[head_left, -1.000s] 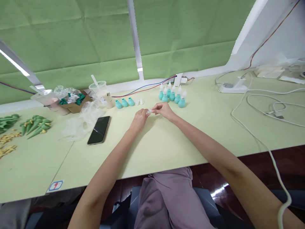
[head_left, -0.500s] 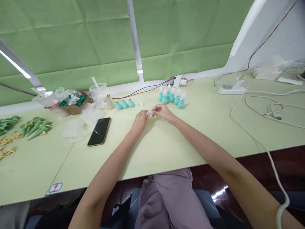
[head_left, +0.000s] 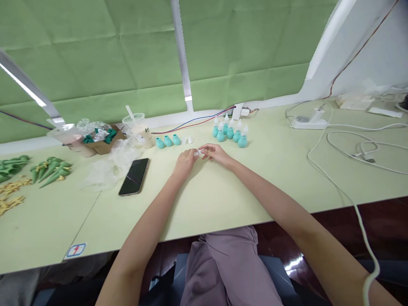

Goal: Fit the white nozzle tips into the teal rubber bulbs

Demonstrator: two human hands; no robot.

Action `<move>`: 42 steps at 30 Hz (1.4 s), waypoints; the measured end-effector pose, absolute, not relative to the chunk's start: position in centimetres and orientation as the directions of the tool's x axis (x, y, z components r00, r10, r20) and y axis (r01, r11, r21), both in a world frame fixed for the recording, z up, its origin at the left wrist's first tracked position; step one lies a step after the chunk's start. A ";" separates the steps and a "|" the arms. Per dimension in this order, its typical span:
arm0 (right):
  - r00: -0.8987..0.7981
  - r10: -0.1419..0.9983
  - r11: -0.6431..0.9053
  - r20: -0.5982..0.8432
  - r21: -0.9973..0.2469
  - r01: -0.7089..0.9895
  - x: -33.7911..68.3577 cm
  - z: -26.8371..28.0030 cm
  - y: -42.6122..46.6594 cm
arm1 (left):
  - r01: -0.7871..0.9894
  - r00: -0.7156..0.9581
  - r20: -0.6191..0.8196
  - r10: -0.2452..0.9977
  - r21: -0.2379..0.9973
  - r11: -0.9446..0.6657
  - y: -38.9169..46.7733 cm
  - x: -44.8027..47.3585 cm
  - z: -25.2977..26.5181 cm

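Observation:
Between my fingertips is a small whitish translucent piece (head_left: 198, 153), partly covered, so its exact kind does not show. My left hand (head_left: 185, 164) pinches it from the left, and my right hand (head_left: 218, 154) has its fingers closed on its right end. Just beyond my left hand stand three turquoise bulbs (head_left: 168, 141) with open necks. A few small white pieces (head_left: 188, 140) lie beside them. Behind my right hand several turquoise bulbs (head_left: 230, 133) stand upright in a cluster, each topped with a pointed translucent tip.
Left of my hands lie a dark phone (head_left: 134, 177) and a crumpled plastic bag (head_left: 108, 166). Drink cups (head_left: 139, 129) and a cardboard box (head_left: 107, 144) stand behind. Green cone-shaped pieces (head_left: 52, 170) lie far left. On the right are a power strip (head_left: 309, 123) and white cables (head_left: 338, 189).
My hands stay together around the small whitish piece, with only slight finger movement. The whole view has shifted a little; the objects on the table keep their places.

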State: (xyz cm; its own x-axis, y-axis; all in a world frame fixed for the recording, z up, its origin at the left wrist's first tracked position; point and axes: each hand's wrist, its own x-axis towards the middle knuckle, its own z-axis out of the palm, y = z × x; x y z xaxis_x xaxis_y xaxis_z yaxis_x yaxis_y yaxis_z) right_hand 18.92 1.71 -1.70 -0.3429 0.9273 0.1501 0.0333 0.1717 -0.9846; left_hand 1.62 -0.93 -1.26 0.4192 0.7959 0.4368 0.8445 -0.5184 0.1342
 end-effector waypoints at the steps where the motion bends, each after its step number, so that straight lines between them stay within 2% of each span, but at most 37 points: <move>1: -0.352 0.927 0.149 0.131 -0.988 0.026 18.8 -1.9 1.7 | 0.849 0.452 0.427 0.783 0.062 -0.524 -0.9 1.7 -1.3; 3: -0.354 0.930 0.104 0.100 -0.995 -0.008 18.5 -2.2 1.7 | 0.849 0.494 0.403 0.770 -0.032 -0.527 -0.9 1.7 -1.3; 5: -0.323 0.942 0.076 0.090 -0.996 -0.056 18.4 -2.4 1.8 | 0.851 0.492 0.410 0.768 -0.043 -0.523 -0.9 1.7 -1.5; 12: -0.191 0.981 0.006 0.038 -0.987 -0.163 18.7 -2.1 1.7 | 0.880 0.321 0.494 0.808 0.161 -0.448 -0.7 0.4 -1.3; 15: -0.186 0.982 -0.001 0.030 -0.987 -0.162 18.2 -2.2 1.5 | 0.839 0.351 0.507 0.787 0.201 -0.505 -0.6 0.3 -1.1; 20: -0.274 0.958 0.048 0.089 -0.987 -0.153 17.5 -1.9 1.3 | 0.763 0.395 0.473 0.788 0.308 -0.568 -0.6 0.5 -1.1; 23: -0.216 0.972 0.064 0.094 -0.988 -0.143 17.8 -1.5 1.5 | 0.712 0.382 0.472 0.795 0.398 -0.578 -0.7 0.5 -1.2; 27: -0.194 0.979 0.055 0.071 -0.995 -0.085 18.0 -1.5 1.6 | 0.728 0.395 0.472 0.788 0.363 -0.582 -1.0 0.8 -1.1; 30: -0.230 0.968 0.096 0.101 -0.995 -0.032 17.8 -1.9 1.7 | 0.767 0.378 0.447 0.810 0.338 -0.545 -1.5 1.1 -0.8; 33: -0.243 0.963 0.119 0.117 -0.993 -0.006 18.0 -2.1 1.8 | 0.771 0.371 0.400 0.838 0.370 -0.518 -1.9 1.2 -0.5; 36: -0.356 0.925 0.149 0.132 -0.989 0.021 18.9 -2.0 2.1 | 0.769 0.360 0.353 0.864 0.411 -0.488 -1.9 1.0 -0.4; 39: -0.420 0.889 0.238 0.183 -0.968 0.082 19.8 -1.8 2.3 | 0.761 0.351 0.351 0.868 0.433 -0.483 -1.6 0.8 -0.6; 42: -0.381 0.880 0.370 0.282 -0.912 0.179 19.9 -1.8 2.3 | 0.735 0.355 0.343 0.870 0.472 -0.486 -1.2 0.7 -0.9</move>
State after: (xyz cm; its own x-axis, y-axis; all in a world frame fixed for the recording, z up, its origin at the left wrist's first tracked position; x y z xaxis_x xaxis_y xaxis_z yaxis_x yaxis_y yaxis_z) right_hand 19.94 2.26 -1.77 -0.3813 0.8803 0.2824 0.1789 0.3699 -0.9117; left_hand 0.72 -1.22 -0.95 0.3549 0.8695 0.3434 0.7354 -0.4865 0.4717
